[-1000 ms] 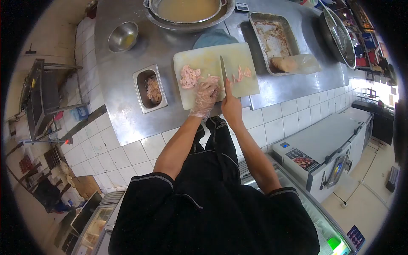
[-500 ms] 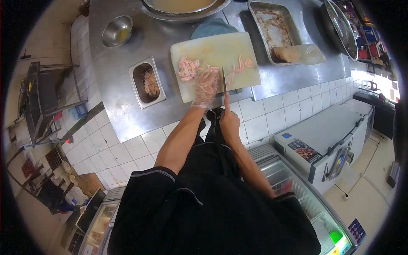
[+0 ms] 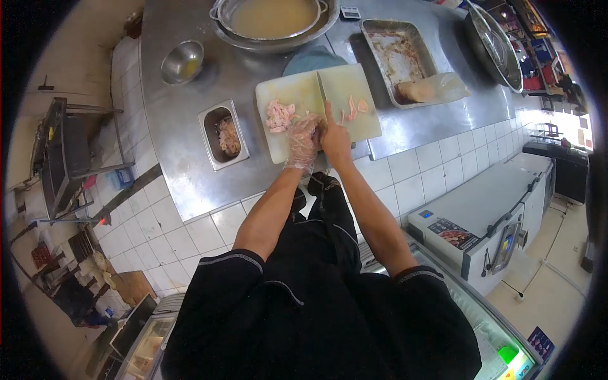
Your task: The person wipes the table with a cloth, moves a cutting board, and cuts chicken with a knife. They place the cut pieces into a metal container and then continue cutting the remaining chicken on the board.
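Note:
A white cutting board (image 3: 364,76) lies on the steel table before me. My left hand (image 3: 303,143), in a clear plastic glove, is closed with curled fingers over raw meat at the board's near side; most of that piece is hidden. My right hand (image 3: 337,142), bare, grips a knife (image 3: 321,85), index finger stretched along its spine. The blade points away from me over the board, just right of the gloved fingers. A heap of cut pale pink meat (image 3: 279,116) sits on the left, and a few strips (image 3: 352,109) lie to the right of the knife.
Left of the board stands a steel container (image 3: 220,159) with meat inside, and beyond it a metal bowl (image 3: 182,62). A large pot (image 3: 216,14) of cloudy liquid is at the back. On the right, a baking tray (image 3: 370,47) holds a plastic bag (image 3: 451,87).
My right hand has moved forward with the knife, closer to my left hand, and the blade now reaches farther over the board. The camera view has shifted slightly.

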A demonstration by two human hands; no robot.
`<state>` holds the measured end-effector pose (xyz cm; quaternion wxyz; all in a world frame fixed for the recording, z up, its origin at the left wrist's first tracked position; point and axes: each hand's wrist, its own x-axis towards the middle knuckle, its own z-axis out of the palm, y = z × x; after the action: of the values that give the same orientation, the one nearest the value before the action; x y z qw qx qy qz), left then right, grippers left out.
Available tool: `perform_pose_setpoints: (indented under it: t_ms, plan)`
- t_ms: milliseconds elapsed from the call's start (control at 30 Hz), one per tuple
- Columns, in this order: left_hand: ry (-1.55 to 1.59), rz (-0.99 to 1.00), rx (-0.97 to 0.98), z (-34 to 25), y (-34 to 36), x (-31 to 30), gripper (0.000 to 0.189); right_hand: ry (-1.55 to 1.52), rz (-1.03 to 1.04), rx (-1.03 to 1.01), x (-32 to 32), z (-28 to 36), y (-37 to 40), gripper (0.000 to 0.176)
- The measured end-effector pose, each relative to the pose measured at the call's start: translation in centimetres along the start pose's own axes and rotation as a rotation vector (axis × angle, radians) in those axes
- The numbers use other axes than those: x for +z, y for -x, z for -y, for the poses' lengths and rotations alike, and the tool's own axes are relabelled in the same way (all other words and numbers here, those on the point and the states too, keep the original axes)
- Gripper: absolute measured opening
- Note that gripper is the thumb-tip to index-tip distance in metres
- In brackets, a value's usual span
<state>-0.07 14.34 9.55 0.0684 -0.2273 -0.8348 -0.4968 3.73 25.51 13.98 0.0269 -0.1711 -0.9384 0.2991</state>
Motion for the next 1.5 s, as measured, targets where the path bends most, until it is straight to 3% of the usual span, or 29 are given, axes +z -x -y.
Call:
perform_pose_setpoints:
  t_ms: [100,200,333,400,467,600,700,833,900,1000,1100,1200,1300,1500]
  plan:
    - [-0.001,-0.027,0.044,-0.5,-0.3,-0.4,0.033,-0.070,-0.054,0.023,-1.7,-0.9,0.2,0.080]
    - [-0.012,0.090,-0.162,0.1,0.3,0.1,0.021,-0.103,-0.067,0.132,-6.0,-2.2,4.4,0.078]
    - [-0.154,-0.019,-0.032,-4.1,0.1,-0.4,0.025,-0.195,-0.199,0.160,-10.2,-4.8,10.8,0.077]
    - [-0.253,-0.060,0.031,-6.4,-0.2,-0.2,0.030,-0.271,-0.123,0.266,-12.3,-5.3,12.5,0.074]
    - [-0.226,-0.006,-0.034,-6.3,0.8,1.8,0.031,-0.304,-0.080,0.315,-13.9,-6.5,13.8,0.074]
    - [-0.270,-0.101,-0.262,-5.4,1.1,7.0,0.019,-0.347,-0.084,0.291,-15.4,-8.8,13.4,0.074]
    - [-0.279,-0.188,-0.201,-4.9,0.1,9.5,0.025,-0.402,-0.073,0.279,-17.8,-8.7,11.5,0.075]
    - [-0.285,-0.144,-0.308,-4.7,-2.7,12.3,0.023,-0.432,-0.055,0.144,-18.7,-10.9,9.0,0.076]
    - [-0.268,-0.034,-0.445,-5.1,-4.4,13.4,0.026,-0.434,0.053,0.214,-19.5,-11.7,7.9,0.077]
    - [-0.265,-0.112,-0.501,-7.0,-7.0,15.4,0.033,-0.426,0.102,0.216,-20.3,-13.0,7.2,0.077]
    - [-0.497,-0.140,-0.291,-8.8,-8.6,16.0,0.035,-0.452,0.120,0.221,-21.0,-14.2,6.8,0.078]
    - [-0.423,-0.067,-0.410,-8.7,-9.5,16.4,0.025,-0.472,0.124,0.243,-21.4,-15.5,6.8,0.078]
    - [-0.507,0.025,-0.287,-6.9,-9.6,16.1,0.020,-0.467,0.098,0.253,-21.7,-16.4,6.9,0.079]
    - [-0.564,0.105,-0.283,-3.9,-8.9,15.0,0.012,-0.483,0.071,0.251,-21.7,-18.3,7.3,0.076]
